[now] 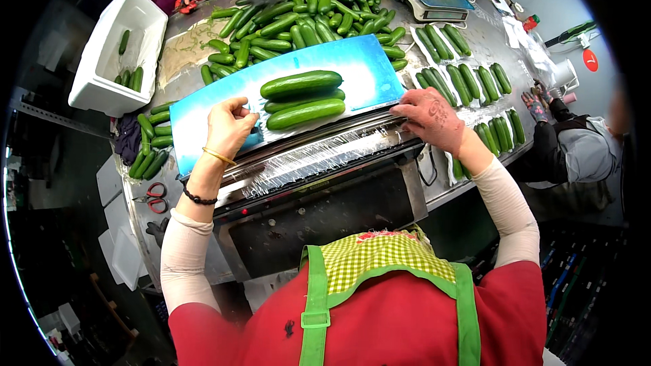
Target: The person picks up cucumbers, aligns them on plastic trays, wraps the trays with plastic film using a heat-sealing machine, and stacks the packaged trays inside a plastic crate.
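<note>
Three cucumbers (305,114) lie side by side on a bright blue board (203,112), with a pale, wrinkled edge under them that looks like a tray or plastic film. My left hand (229,127) is just left of them, its fingers pinched together; what they hold, if anything, is too small to make out. To the right, my right hand (432,118), in a reddish patterned covering, has its fingers bent over the board's right end by the wrapping machine (325,220). What lies under those fingers is hidden. Crumpled clear film (312,163) hangs along the machine's front.
A large heap of loose cucumbers (315,17) lies beyond the board. Trays of cucumbers (468,85) stand in rows at right, below a scale (434,3). At left are a white foam box (85,85) and red-handled scissors (157,198). Other people work opposite and at far right.
</note>
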The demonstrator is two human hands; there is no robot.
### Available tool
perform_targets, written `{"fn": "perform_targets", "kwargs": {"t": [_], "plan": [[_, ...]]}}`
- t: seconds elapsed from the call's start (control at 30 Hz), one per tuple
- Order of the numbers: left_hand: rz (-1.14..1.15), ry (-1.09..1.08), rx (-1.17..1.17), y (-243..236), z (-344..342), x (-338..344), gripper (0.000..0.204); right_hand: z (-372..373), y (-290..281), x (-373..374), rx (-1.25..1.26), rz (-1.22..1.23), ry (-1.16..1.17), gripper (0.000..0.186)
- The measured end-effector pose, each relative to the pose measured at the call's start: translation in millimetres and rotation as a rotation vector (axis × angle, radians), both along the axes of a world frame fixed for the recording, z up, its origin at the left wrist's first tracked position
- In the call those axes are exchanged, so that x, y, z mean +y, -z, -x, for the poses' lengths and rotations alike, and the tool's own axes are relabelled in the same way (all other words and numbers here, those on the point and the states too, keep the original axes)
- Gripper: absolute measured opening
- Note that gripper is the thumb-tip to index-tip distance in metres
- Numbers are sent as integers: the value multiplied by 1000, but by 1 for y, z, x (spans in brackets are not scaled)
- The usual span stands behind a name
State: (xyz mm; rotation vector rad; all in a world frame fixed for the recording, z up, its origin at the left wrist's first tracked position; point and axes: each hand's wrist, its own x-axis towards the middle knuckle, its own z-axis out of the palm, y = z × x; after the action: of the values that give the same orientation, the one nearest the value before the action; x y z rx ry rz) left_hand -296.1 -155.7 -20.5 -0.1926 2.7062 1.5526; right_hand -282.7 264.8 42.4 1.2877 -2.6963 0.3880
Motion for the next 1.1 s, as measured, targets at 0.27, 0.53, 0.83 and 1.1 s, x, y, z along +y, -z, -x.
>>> {"fn": "perform_targets", "kwargs": {"t": [0.27, 0.53, 0.83, 1.1], "plan": [[260, 200, 365, -44, -42, -31, 32, -3, 14, -33, -73, 17, -202, 30], [593, 678, 386, -55, -99, -64, 31, -25, 30, -47, -816, 774, 278, 13], [-170, 433, 65, -50, -107, -26, 11, -52, 13, -40, -565, 643, 266, 14], [-931, 161, 436, -120, -122, -5, 11, -73, -78, -45, -587, 1255, -39, 11]]}}
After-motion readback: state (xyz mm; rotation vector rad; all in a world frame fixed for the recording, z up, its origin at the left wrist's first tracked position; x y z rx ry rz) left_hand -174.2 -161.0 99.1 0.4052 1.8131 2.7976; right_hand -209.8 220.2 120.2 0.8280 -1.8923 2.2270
